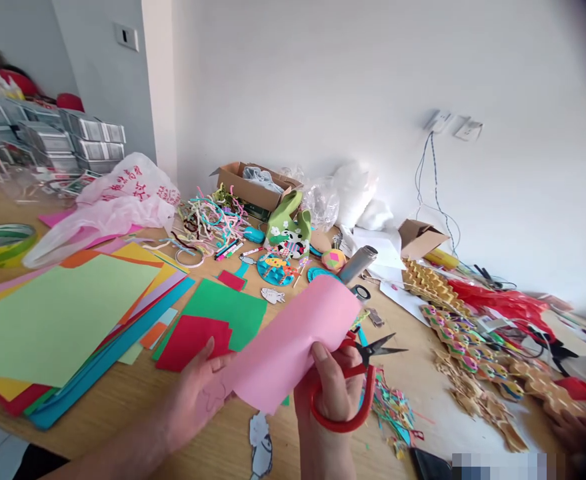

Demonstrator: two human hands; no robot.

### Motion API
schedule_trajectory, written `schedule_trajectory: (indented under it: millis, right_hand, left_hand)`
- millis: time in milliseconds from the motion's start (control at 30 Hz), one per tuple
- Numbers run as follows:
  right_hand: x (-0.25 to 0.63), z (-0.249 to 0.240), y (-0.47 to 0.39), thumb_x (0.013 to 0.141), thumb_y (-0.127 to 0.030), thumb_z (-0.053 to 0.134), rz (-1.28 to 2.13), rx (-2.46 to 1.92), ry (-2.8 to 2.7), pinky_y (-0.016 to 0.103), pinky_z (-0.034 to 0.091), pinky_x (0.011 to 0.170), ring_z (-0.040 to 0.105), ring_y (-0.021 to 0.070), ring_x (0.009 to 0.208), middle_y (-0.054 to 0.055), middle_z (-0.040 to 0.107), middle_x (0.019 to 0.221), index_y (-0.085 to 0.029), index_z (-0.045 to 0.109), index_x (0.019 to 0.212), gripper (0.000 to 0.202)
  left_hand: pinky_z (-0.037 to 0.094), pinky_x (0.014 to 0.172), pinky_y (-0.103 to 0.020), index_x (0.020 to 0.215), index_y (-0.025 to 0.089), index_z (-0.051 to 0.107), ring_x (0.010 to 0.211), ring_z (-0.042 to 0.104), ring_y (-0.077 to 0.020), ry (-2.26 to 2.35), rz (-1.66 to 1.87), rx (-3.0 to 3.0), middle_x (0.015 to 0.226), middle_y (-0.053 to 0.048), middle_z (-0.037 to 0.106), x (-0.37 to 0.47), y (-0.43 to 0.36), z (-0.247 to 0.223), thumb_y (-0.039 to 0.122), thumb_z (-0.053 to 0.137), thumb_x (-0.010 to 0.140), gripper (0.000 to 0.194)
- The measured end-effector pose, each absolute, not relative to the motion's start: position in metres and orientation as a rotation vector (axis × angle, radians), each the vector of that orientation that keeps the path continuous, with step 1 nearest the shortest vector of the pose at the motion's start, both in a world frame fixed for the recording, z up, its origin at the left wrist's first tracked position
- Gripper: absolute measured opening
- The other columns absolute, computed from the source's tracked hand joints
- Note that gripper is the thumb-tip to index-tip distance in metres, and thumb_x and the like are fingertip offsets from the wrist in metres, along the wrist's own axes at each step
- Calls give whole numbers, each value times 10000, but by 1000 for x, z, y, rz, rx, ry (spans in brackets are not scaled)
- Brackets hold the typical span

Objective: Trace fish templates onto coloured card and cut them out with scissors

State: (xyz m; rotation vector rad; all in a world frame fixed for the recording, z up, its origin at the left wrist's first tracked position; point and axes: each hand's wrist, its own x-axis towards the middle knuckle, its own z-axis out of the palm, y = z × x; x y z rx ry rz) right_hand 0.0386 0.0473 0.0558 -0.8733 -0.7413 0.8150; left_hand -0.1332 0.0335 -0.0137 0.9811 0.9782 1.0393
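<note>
My right hand [330, 383] pinches a curled sheet of pink paper [297, 340] under its thumb. The same hand carries red-handled scissors [370, 350], their blades apart and pointing right. My left hand [197, 390] is at the sheet's left end, thumb and fingers stretched out, its fingertips partly behind the paper. A drawn outline shows over the left palm; I cannot tell whether it is on paper. Below the sheet lies a cut-out paper figure [261, 443]. Red paper [193, 340] and green paper [227, 307] lie just beyond my left hand.
Stacked coloured sheets [77, 320] cover the table's left side, near a tape roll [3, 243]. Behind are pipe cleaners [213, 220], a green felt bag [287, 230] and a steel flask [357, 263]. Paper scraps [393, 407] lie right. Another person's hand [575, 430] shows at the right edge.
</note>
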Motion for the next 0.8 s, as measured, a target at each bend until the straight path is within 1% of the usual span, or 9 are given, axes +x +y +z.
schedule_trajectory:
  millis: [100, 167, 267, 367, 433, 500, 600, 667, 800]
  right_hand:
    - [38, 64, 51, 680, -277, 716, 823, -836, -764, 355, 524, 720, 674, 231, 791, 16, 704, 796, -234, 620, 853, 202]
    - [42, 60, 52, 670, -280, 722, 841, -841, -748, 360, 530, 720, 678, 237, 791, 24, 703, 788, -225, 617, 854, 218]
    - [49, 47, 54, 647, -285, 744, 846, -877, -730, 362, 534, 715, 681, 241, 783, 30, 706, 795, -205, 607, 848, 256]
    - [53, 32, 58, 635, -286, 755, 816, -923, -720, 348, 532, 715, 679, 235, 790, 34, 708, 822, -187, 583, 828, 277]
    - [53, 22, 60, 643, -285, 755, 784, -948, -669, 317, 525, 696, 672, 212, 783, 15, 696, 820, -195, 545, 812, 285]
    - [51, 13, 62, 664, -295, 749, 767, -984, -631, 290, 517, 677, 663, 192, 777, -1, 679, 830, -206, 505, 810, 297]
    - [50, 0, 65, 705, -361, 724, 782, -1083, -719, 298, 518, 670, 658, 203, 788, 17, 669, 855, -202, 494, 831, 307]
    - [53, -3, 67, 759, -427, 679, 799, -1161, -845, 313, 520, 663, 656, 220, 794, 44, 668, 862, -185, 521, 859, 305]
    - [62, 10, 71, 878, -570, 514, 755, -1194, -1101, 325, 513, 653, 634, 217, 798, 88, 648, 920, -161, 559, 939, 417]
  left_hand:
    - [414, 1028, -572, 1096, 182, 682, 1087, 642, -341, 571, 837, 462, 1126, -146, 704, -124, 21, -8, 756, 327, 814, 731]
    - [375, 1053, -578, 1141, 202, 672, 1113, 624, -354, 419, 781, 352, 1159, -135, 692, -125, 22, -3, 797, 352, 772, 769]
    - [389, 1046, -535, 1239, 230, 620, 1214, 555, -332, 307, 915, 243, 1275, -104, 637, -134, 37, 5, 748, 369, 821, 711]
    - [348, 1076, -511, 1337, 175, 536, 1302, 464, -340, 135, 1032, 178, 1341, -145, 582, -146, 57, 9, 711, 371, 856, 739]
    - [342, 1075, -518, 1362, 150, 505, 1304, 458, -352, 56, 1053, 156, 1336, -163, 581, -150, 65, 7, 701, 399, 854, 757]
    - [355, 1067, -512, 1368, 150, 494, 1273, 496, -343, 68, 1078, 137, 1317, -160, 598, -152, 69, 5, 632, 449, 877, 690]
    - [406, 1039, -458, 1376, 152, 475, 1182, 588, -286, 258, 1136, 104, 1231, -138, 660, -151, 76, 5, 366, 505, 936, 490]
    - [447, 1001, -429, 1374, 129, 467, 1102, 640, -259, 392, 1178, 89, 1149, -130, 701, -154, 85, 11, 233, 508, 934, 454]
    - [511, 900, -420, 1308, 113, 527, 952, 696, -247, 448, 1285, 160, 1052, -117, 734, -166, 111, 31, 207, 498, 933, 388]
